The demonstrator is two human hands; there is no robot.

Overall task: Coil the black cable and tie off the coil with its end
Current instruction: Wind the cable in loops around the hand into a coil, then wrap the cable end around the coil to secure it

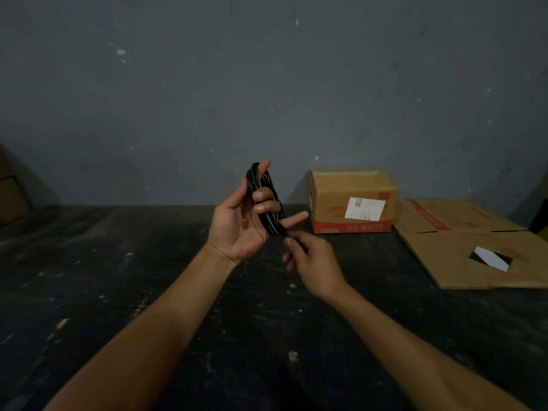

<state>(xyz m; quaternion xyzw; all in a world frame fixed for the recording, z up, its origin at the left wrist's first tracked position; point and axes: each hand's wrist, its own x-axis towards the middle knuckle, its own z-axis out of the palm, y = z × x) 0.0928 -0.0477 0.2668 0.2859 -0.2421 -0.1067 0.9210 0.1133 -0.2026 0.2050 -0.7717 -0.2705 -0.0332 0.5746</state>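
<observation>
Left hand (237,223) grip: black cable (264,200) coil; right hand (311,256) seemingly pinching end.

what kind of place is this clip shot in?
Likely a storeroom or workshop, though that's a guess. Cues: a scuffed, paint-flecked dark table, a bare grey wall, a labelled cardboard box and flattened cardboard beside it.

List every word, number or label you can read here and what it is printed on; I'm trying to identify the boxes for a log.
"KB-9007E": red band along the bottom of the upright cardboard box.
Red word starting "LUBRIC", rest covered: same box's front.
White sticker on that box: print too small to read.
Flattened cardboard: red print too blurred to read.
Black cable: no text visible.
</observation>
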